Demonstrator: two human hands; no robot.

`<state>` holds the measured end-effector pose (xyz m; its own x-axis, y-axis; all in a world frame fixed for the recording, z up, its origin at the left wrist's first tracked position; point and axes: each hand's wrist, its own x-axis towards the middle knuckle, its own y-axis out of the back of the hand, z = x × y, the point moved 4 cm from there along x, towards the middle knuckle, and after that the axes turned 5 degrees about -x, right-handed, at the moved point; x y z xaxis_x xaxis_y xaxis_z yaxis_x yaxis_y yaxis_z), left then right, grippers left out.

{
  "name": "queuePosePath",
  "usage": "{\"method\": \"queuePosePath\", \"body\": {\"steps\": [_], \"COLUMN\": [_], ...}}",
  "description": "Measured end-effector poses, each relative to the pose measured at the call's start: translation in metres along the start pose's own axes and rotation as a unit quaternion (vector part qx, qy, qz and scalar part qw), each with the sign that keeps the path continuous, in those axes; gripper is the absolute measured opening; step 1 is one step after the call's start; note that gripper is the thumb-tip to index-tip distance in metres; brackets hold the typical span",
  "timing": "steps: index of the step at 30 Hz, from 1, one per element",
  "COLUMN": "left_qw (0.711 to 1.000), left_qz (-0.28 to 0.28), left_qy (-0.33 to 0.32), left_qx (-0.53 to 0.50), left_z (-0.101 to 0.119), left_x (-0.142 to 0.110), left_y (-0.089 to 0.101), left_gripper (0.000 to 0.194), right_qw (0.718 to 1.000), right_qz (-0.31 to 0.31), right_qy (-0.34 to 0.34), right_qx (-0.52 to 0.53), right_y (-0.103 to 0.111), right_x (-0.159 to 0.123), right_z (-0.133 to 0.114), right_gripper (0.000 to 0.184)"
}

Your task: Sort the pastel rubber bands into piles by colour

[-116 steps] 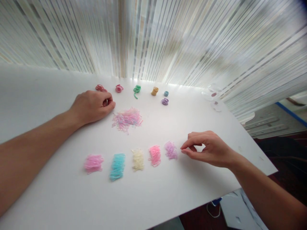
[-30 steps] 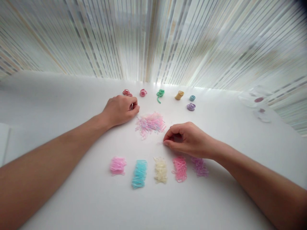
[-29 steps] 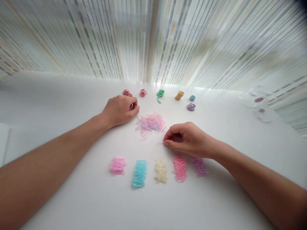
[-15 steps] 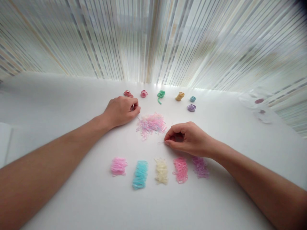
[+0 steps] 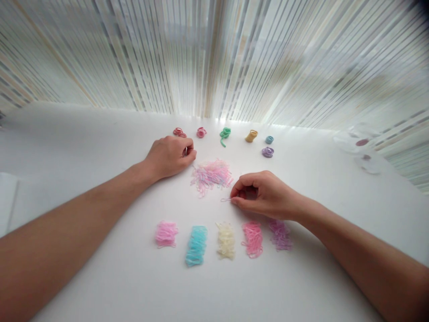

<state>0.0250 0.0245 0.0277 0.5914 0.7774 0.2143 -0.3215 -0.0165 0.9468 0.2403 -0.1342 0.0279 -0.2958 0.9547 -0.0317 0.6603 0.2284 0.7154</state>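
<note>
Where my head cam feed looks down on the white table (image 5: 221, 290), the R hand (image 5: 268, 194) has thumb + index finger pinching a thin pale loop (image 5: 225, 200), one end poking out to the left, just in front of the messy pile (image 5: 212, 173) of mixed pastel loops. Pile's mostly pink & sits btwn the two hands. L hand (image 5: 170, 155) is just left of it, fingers curled; can't tell from my end if they're pressed tight or holding smth. Red coil (image 5: 179, 132) is right behind the L hand, then going right: pink coil (image 5: 201, 132), green coil (image 5: 225, 133) w/ a loose tail, yellow coil (image 5: 251, 136), blue coil (image 5: 269, 139), purple coil (image 5: 267, 152) just in front of the blue. Near side, L to R: pink bundle (image 5: 166, 234), blue bundle (image 5: 196, 246), cream bundle (image 5: 225, 241), coral bundle (image 5: 253, 240), lilac bundle (image 5: 280, 235), that last one partly hidden by the R wrist. Striped curtain (image 5: 208, 53) at the back.
</note>
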Motion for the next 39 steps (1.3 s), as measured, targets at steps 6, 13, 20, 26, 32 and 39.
{"method": "queuePosePath", "body": {"steps": [6, 13, 20, 26, 32, 39], "left_qw": [1.000, 1.000, 1.000, 0.999, 0.999, 1.000], "left_qz": [0.002, -0.001, -0.012, -0.012, -0.015, -0.017], "left_qy": [0.000, -0.005, 0.011, 0.010, 0.005, -0.002], "left_qx": [0.005, 0.011, 0.026, 0.038, 0.034, 0.012], "left_z": [0.000, 0.000, 0.003, 0.000, 0.001, -0.001], "left_x": [0.000, 0.000, 0.001, 0.002, 0.002, 0.002], "left_y": [0.000, 0.000, 0.005, 0.005, 0.005, 0.003], "left_gripper": [0.028, 0.028, 0.029, 0.030, 0.029, 0.029], "right_qw": [1.000, 0.999, 0.997, 0.989, 0.981, 0.984], "right_qz": [0.001, -0.007, -0.018, -0.025, -0.023, -0.009], "right_qy": [0.009, -0.004, -0.023, -0.052, -0.077, -0.098], "right_qx": [0.005, 0.032, 0.078, 0.137, 0.176, 0.150], "right_y": [-0.002, -0.004, -0.002, 0.002, 0.007, 0.017], "right_x": [0.000, 0.001, 0.003, 0.004, 0.002, -0.002], "right_z": [0.000, 0.002, 0.002, 0.003, 0.007, 0.006], "right_gripper": [0.014, 0.016, 0.019, 0.019, 0.019, 0.019]}}
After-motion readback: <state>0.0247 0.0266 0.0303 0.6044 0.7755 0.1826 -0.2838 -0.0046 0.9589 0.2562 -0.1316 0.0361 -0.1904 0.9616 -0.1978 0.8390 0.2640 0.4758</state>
